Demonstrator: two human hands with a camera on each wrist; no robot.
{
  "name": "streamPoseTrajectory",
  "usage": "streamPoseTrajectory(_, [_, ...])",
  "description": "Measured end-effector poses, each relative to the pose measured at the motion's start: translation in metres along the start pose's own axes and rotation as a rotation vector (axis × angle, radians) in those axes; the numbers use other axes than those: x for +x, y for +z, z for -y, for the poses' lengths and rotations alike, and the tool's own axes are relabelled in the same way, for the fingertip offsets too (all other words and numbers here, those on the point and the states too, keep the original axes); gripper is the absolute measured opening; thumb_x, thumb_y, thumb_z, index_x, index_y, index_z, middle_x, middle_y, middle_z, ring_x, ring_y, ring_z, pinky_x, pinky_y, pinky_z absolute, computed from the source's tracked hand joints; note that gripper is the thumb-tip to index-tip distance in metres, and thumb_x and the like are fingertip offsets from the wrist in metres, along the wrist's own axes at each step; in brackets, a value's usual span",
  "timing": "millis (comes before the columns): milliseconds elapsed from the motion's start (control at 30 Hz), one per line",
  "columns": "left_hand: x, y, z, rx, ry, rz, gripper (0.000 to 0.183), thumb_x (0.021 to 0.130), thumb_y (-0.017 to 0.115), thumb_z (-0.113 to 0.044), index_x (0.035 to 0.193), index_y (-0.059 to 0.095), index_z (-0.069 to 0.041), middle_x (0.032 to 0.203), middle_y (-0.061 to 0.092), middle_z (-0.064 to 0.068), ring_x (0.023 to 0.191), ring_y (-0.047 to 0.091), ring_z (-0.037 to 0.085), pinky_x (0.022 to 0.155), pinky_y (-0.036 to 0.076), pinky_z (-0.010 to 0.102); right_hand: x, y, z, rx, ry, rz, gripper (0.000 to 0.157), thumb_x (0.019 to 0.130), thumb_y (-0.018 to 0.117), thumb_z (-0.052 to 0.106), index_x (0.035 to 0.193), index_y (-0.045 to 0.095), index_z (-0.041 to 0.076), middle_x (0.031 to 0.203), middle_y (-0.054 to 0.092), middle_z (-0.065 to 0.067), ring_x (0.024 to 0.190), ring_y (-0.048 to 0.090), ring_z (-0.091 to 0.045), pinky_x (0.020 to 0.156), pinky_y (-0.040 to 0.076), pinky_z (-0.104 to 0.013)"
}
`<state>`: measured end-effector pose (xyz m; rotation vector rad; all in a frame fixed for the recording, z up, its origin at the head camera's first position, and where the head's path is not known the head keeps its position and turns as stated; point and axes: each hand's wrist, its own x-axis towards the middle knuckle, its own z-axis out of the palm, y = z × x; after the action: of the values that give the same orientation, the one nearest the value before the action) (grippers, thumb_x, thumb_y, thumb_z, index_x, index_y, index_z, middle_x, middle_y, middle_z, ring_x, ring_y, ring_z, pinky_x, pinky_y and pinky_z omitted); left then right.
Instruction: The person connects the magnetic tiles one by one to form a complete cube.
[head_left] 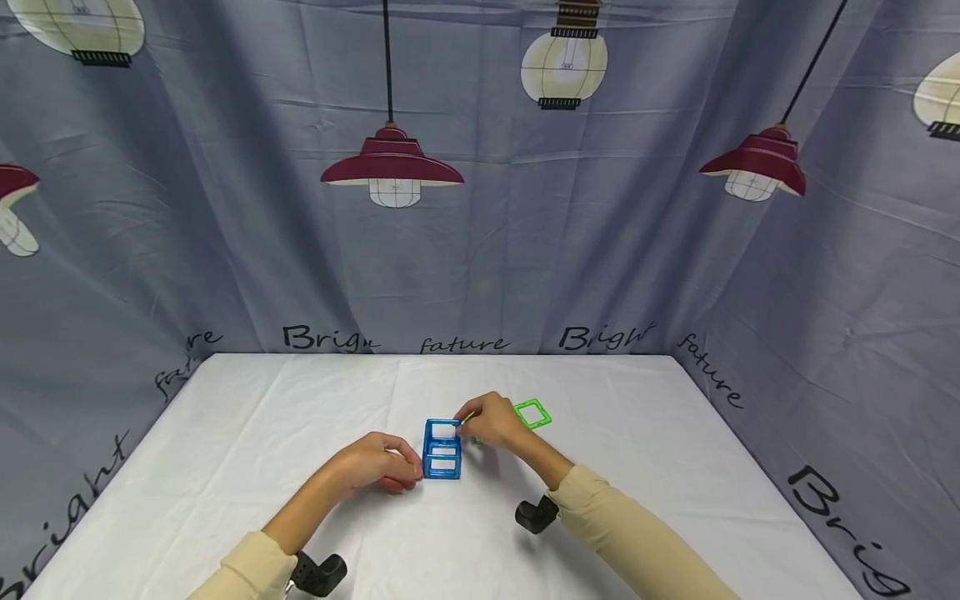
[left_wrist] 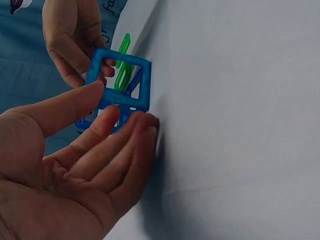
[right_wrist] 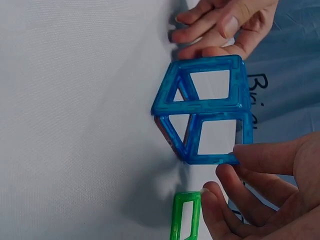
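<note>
Blue square-framed magnetic tiles are joined into a small angled block (right_wrist: 202, 106) on the white table, with slanting sides seen in the right wrist view. My right hand (head_left: 491, 418) pinches a corner of a blue tile between thumb (right_wrist: 265, 156) and index finger. On the near left side, my left hand (head_left: 378, 460) holds its fingers loosely bent, the tips right at the block's edge. In the left wrist view its thumb overlaps a lower corner of the upright blue frame (left_wrist: 145, 85). A green magnetic tile (right_wrist: 196, 215) stands out below the right fingers.
Another green square tile (head_left: 534, 413) lies beyond the right hand on the white tabletop (head_left: 637, 458). Grey curtains (head_left: 480, 250) printed with lamps and lettering enclose the back and sides. Black wrist cameras (head_left: 318, 575) hang below both sleeves.
</note>
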<state>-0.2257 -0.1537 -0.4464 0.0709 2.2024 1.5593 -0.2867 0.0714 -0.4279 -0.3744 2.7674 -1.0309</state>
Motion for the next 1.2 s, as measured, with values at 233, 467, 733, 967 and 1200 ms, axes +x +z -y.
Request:
streamPoseTrajectory(233, [0.007, -0.002, -0.012, 0.056, -0.022, -0.163, 0.053, 0.082, 0.084, -0.019, 0.13, 0.064, -0.01, 0.11, 0.075, 0.011, 0.091, 0.07, 0.021, 0.081, 0.059, 0.04, -0.001, -0.001, -0.003, 0.009, 0.031, 0.007, 0.019, 0.084, 0.078, 0.012, 0.102, 0.079, 0.008, 0.087, 0.072, -0.005, 0.072, 0.057, -0.016, 0.062, 0.043, -0.026])
streamPoseTrajectory(467, [0.016, 0.004, -0.02, 0.077, 0.03, -0.183, 0.066, 0.079, 0.085, -0.013, 0.141, 0.061, -0.014, 0.127, 0.069, 0.019, 0.107, 0.07, 0.027, 0.088, 0.059, 0.043, -0.004, -0.012, -0.014, 0.006, 0.029, -0.034, 0.025, 0.083, 0.079, 0.012, 0.107, 0.076, 0.006, 0.085, 0.072, -0.004, 0.072, 0.061, -0.015, 0.064, 0.046, -0.026])
streamPoseTrajectory(733, [0.021, 0.006, -0.016, 0.002, 0.066, -0.133, 0.062, 0.077, 0.084, -0.004, 0.135, 0.066, -0.01, 0.124, 0.07, 0.019, 0.105, 0.071, 0.027, 0.086, 0.06, 0.042, -0.002, -0.029, -0.03, 0.035, 0.064, -0.096, 0.036, 0.078, 0.083, 0.007, 0.113, 0.074, 0.003, 0.084, 0.074, -0.004, 0.075, 0.064, -0.015, 0.066, 0.046, -0.026])
streamPoseTrajectory(967, [0.02, 0.002, -0.01, -0.019, 0.097, -0.083, 0.063, 0.081, 0.082, -0.007, 0.141, 0.061, -0.009, 0.129, 0.067, 0.023, 0.108, 0.07, 0.026, 0.089, 0.06, 0.042, 0.002, -0.031, -0.042, 0.017, 0.101, -0.107, 0.043, 0.075, 0.087, 0.011, 0.116, 0.074, 0.006, 0.087, 0.073, -0.003, 0.078, 0.063, -0.016, 0.068, 0.047, -0.027])
streamPoseTrajectory(1200, [0.021, 0.002, -0.005, -0.019, 0.113, -0.055, 0.067, 0.085, 0.081, -0.012, 0.147, 0.056, -0.011, 0.133, 0.065, 0.022, 0.109, 0.071, 0.024, 0.087, 0.06, 0.041, 0.006, -0.029, -0.05, 0.028, 0.114, -0.109, 0.045, 0.074, 0.088, 0.01, 0.116, 0.074, 0.006, 0.09, 0.072, -0.005, 0.08, 0.062, -0.018, 0.068, 0.046, -0.028])
